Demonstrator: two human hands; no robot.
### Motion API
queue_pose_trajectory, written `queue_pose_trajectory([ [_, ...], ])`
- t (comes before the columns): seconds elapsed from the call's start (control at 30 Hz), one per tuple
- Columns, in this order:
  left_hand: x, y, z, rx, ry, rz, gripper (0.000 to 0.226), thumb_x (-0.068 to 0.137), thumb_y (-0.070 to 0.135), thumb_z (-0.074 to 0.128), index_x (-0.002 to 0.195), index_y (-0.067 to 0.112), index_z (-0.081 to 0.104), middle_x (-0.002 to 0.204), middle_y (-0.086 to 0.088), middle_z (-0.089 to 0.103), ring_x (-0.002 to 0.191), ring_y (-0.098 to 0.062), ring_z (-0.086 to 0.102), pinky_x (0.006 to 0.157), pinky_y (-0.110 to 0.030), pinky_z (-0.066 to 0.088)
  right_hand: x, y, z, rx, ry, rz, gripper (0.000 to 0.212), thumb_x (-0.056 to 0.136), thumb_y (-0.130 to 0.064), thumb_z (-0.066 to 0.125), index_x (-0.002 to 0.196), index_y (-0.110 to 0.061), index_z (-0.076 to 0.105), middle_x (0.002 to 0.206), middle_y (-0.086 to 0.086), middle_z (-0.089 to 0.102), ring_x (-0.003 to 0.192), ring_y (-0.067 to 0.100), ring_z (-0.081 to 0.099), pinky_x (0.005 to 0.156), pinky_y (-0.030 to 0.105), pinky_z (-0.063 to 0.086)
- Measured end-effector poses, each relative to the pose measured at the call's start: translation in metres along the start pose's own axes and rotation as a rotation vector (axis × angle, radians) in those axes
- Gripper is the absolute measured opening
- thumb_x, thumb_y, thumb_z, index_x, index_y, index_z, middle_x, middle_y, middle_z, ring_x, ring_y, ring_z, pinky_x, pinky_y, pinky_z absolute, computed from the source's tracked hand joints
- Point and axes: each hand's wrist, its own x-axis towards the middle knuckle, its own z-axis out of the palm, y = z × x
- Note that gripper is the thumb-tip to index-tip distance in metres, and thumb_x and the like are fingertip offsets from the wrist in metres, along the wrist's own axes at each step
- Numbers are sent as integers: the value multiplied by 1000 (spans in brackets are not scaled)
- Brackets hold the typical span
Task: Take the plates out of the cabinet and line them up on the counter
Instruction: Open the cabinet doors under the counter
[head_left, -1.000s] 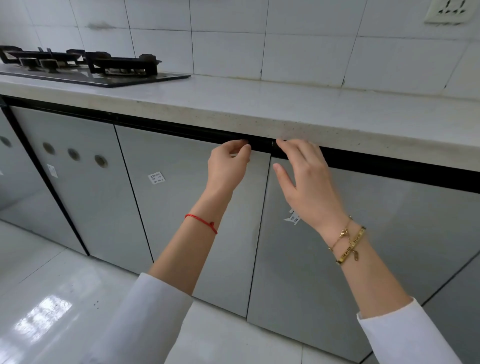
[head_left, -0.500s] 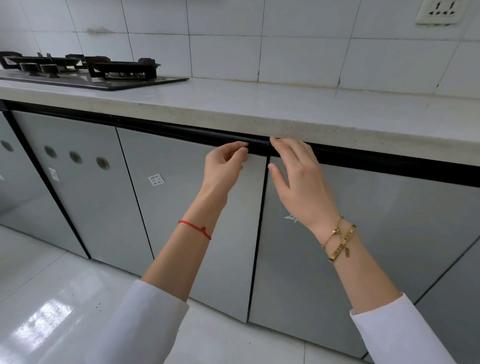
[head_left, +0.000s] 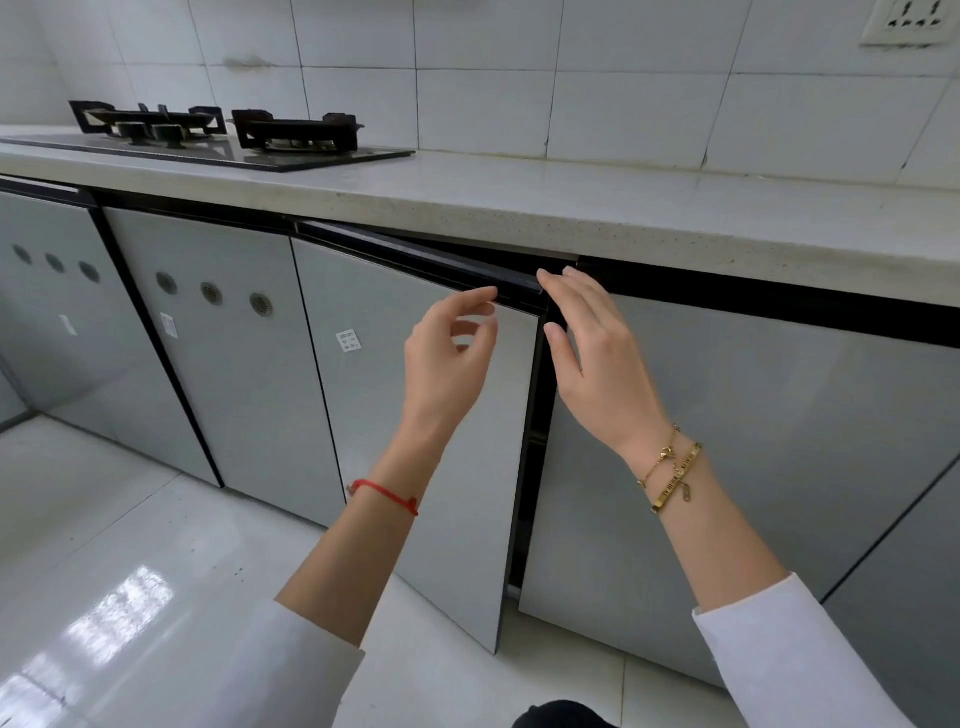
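Caught in the door-opening step, by the look of it: reaching with the left hand (head_left: 447, 358), loosely curled and not clamped, thumb and fingers apart, index tip touching the black handle strip (head_left: 415, 262) along the top of the middle cabinet door (head_left: 426, 441). Swung a little way out already, hinged on its left edge, leaving a dark gap (head_left: 535, 441) against the neighbouring door (head_left: 727, 441). Holding the right hand (head_left: 592, 358) open beside it, fingers spread and slightly bent, tips just by the end of the strip and the top corner of that neighbouring door, which is shut; probably poised to take that door next, or to steady the first one. Cannot tell whether those tips touch anything. No sign of the plates: presumably inside the cabinet, behind the doors, with nothing to make out in the gap. Hooking at the top edge makes sense, since there are no knobs, only the recessed strip under the desk (head_left: 571, 208). Above, a pale speckled stone top, bare along the near stretch, so plenty of room for a row. Further left, a black gas hob (head_left: 218, 140) set into it. Behind, white wall tiles (head_left: 519, 78) and a socket (head_left: 911, 21) at the upper right. Below, grey glossy fronts, two with round vents (head_left: 213, 293), and a shiny pale tiled floor (head_left: 130, 545) catching the light.
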Motion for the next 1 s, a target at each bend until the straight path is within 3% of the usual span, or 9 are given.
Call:
queue_pose_trajectory([
  [0.13, -37, -11, -6, 286, 52, 222, 47, 87, 32, 68, 131, 21, 56, 119, 8, 58, 106, -8, 57, 90, -20, 48, -7, -13, -3, 15, 10, -74, 42, 99, -10, 40, 140, -7, 43, 143, 4, 46, 142, 15, 29, 118, 23, 22],
  [0.23, -61, -17, -13, 397, 78, 292, 60, 85, 38, 69, 138, 18, 49, 132, 5, 54, 123, -9, 49, 104, -18, 39, -14, -29, -3, 33, 12, -152, 41, 99, -10, 40, 139, -6, 44, 143, 4, 48, 142, 15, 29, 117, 31, 27],
  [0.33, -79, -21, -24, 425, 132, 305, 65, 84, 34, 72, 141, 15, 46, 138, 2, 52, 128, -9, 45, 109, -18, 33, -20, -45, -1, 43, 1, -218, 41, 99, -11, 40, 139, -6, 44, 143, 5, 48, 143, 15, 28, 116, 35, 30],
  [0.47, -92, -24, -45, 453, 210, 277, 63, 84, 25, 73, 141, 15, 47, 138, 1, 54, 129, -11, 47, 111, -20, 34, -24, -68, 4, 78, -8, -274, 41, 99, -13, 41, 139, -7, 44, 142, 5, 48, 143, 14, 29, 116, 35, 30],
  [0.7, -109, -21, -77, 503, 267, 278, 60, 84, 27, 73, 139, 15, 50, 136, 1, 57, 127, -13, 51, 106, -39, 45, -23, -94, 17, 182, -11, -343, 40, 98, -16, 41, 137, -9, 47, 139, 5, 50, 142, 16, 30, 114, 40, 33],
  [0.9, -119, -19, -100, 558, 326, 289, 59, 85, 21, 71, 139, 14, 50, 133, 3, 59, 125, -10, 52, 107, -30, 43, -20, -113, 32, 232, 9, -405, 41, 97, -15, 44, 138, -10, 47, 137, 6, 51, 144, 20, 27, 114, 43, 33],
  [1.0, -122, -21, -113, 560, 383, 301, 55, 85, 13, 70, 137, 11, 52, 130, 2, 61, 123, -10, 54, 105, -29, 44, -15, -127, 43, 262, 25, -466, 42, 96, -9, 49, 137, -9, 48, 135, 6, 52, 144, 21, 26, 119, 36, 25],
])
